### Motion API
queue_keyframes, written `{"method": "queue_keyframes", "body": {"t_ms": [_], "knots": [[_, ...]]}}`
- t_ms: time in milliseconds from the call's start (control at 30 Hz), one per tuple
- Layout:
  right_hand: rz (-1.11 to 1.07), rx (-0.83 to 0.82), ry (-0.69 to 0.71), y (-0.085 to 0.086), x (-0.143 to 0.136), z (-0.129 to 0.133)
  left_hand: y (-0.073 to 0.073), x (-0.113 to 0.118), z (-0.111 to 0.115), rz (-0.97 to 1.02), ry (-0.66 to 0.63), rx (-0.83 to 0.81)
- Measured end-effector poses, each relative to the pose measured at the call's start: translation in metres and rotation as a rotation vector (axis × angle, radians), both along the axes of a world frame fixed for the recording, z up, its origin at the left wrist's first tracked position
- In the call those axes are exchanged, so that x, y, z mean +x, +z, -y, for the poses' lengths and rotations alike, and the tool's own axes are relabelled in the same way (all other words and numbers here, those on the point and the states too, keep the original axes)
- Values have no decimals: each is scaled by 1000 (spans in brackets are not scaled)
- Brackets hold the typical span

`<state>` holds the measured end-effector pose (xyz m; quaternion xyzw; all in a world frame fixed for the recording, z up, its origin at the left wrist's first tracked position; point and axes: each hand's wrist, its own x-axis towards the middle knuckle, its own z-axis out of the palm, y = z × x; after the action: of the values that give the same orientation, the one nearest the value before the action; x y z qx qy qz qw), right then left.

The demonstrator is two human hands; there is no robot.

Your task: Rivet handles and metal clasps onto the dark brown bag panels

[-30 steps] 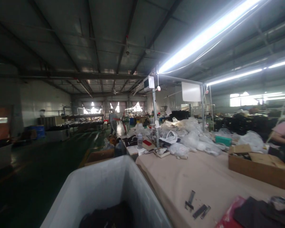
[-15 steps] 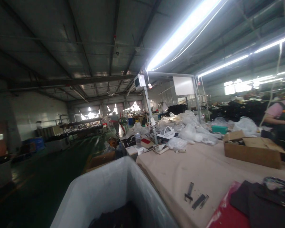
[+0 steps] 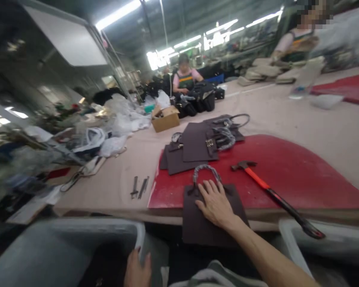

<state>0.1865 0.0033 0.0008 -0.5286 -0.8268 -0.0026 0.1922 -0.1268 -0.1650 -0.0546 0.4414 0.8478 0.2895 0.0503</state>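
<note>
Dark brown bag piece overhangs the bench's front edge. Right hand rests flat on it, fingers spread, unclenched. Left hand at grey bin rim; grip cannot be told. Hammer lies on red mat.

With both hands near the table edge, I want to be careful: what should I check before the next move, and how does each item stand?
1. Right hand on the near bag piece: ok, spread over it.
2. That piece fully on the table: not ok, its lower part overhangs the edge.
3. Hammer wholly on the red mat: not ok, its handle juts past the edge.
4. Hammer apart from the pile of dark pieces: ok, there is a gap.
5. Left hand off the bin rim: cannot tell.
</note>
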Motion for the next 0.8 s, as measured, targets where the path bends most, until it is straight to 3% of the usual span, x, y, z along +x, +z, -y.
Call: {"method": "queue_keyframes", "body": {"t_ms": [67, 200, 333, 400, 500, 633, 800], "knots": [[-46, -51, -7, 4, -2, -1, 5, 11, -22, -28, -130, 48], [-201, -141, 44, 8, -2, -3, 42, 59, -77, -100, -458, 260], [-413, -182, 130, 6, 10, -2, 67, 109, -137, -122, -750, 305], [-560, -181, 158, 9, 20, 0, 66, 124, -159, -135, -842, 253], [-698, -76, 90, 19, 36, 1, 55, 132, -174, -169, -884, 166], [-515, -8, -96, 20, 56, -3, 44, 131, -174, -209, -867, 134], [-280, -119, -112, 4, 61, -9, 46, 131, -171, -219, -865, 125]]}}
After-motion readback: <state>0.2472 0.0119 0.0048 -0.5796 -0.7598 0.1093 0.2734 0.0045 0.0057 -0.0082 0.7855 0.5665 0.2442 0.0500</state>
